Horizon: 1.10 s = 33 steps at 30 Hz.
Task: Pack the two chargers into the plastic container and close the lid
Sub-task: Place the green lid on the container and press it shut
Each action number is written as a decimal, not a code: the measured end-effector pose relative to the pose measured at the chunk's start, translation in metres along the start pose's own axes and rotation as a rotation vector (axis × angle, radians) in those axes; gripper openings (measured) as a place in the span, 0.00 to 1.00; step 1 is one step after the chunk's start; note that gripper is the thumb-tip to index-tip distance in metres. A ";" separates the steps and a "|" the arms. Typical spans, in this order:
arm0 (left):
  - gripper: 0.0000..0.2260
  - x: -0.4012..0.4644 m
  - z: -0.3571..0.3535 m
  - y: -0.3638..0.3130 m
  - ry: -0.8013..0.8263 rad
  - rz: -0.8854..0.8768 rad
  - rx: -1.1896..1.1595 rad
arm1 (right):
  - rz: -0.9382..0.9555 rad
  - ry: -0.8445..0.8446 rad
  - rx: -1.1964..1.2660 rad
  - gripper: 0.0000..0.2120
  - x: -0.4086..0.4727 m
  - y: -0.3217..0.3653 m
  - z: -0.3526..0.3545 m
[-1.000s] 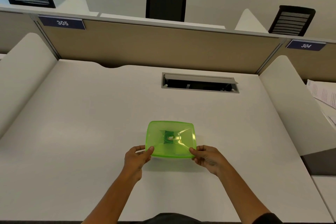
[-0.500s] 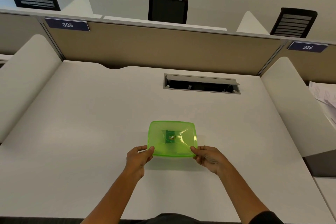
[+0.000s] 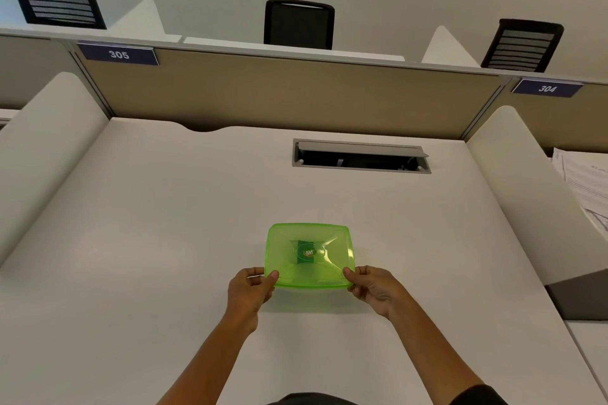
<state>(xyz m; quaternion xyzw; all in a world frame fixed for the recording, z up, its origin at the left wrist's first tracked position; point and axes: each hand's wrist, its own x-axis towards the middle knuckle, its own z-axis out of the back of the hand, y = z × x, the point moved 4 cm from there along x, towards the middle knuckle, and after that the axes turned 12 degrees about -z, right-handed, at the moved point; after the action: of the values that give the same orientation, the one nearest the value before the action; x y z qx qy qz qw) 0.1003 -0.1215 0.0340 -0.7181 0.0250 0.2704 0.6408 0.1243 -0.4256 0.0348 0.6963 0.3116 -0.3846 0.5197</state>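
White desk, green container, beige partition; chairs

A lidded container sits on the desk, nearer than the cable hatch, a hand at each near corner.

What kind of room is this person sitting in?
Probably a shared office or study hall: numbered desk signs, a partition dividing the desks, and office chairs behind it. The white desk has a cable hatch.

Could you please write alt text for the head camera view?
Two bare hands, left hand and right hand, pinch the near corners of a translucent green plastic container, lid on, on a white desk in a cubicle.
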 end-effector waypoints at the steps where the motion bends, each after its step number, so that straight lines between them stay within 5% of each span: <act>1: 0.18 0.001 -0.001 -0.002 0.001 -0.022 0.015 | 0.007 0.002 -0.003 0.16 0.000 0.001 0.000; 7: 0.15 0.001 -0.005 -0.003 0.005 -0.061 0.109 | 0.020 -0.010 -0.005 0.16 0.007 -0.001 0.002; 13: 0.14 0.076 -0.046 -0.053 0.007 -0.110 0.139 | 0.110 -0.053 0.052 0.15 0.038 0.084 -0.018; 33: 0.12 0.170 -0.103 -0.102 0.031 -0.144 0.207 | 0.282 -0.215 0.081 0.12 0.099 0.180 -0.053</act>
<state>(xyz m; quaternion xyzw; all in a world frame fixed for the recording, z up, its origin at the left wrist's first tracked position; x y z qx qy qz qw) 0.3209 -0.1469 0.0587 -0.6523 0.0110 0.2085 0.7287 0.3362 -0.4191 0.0462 0.7083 0.1378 -0.3923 0.5704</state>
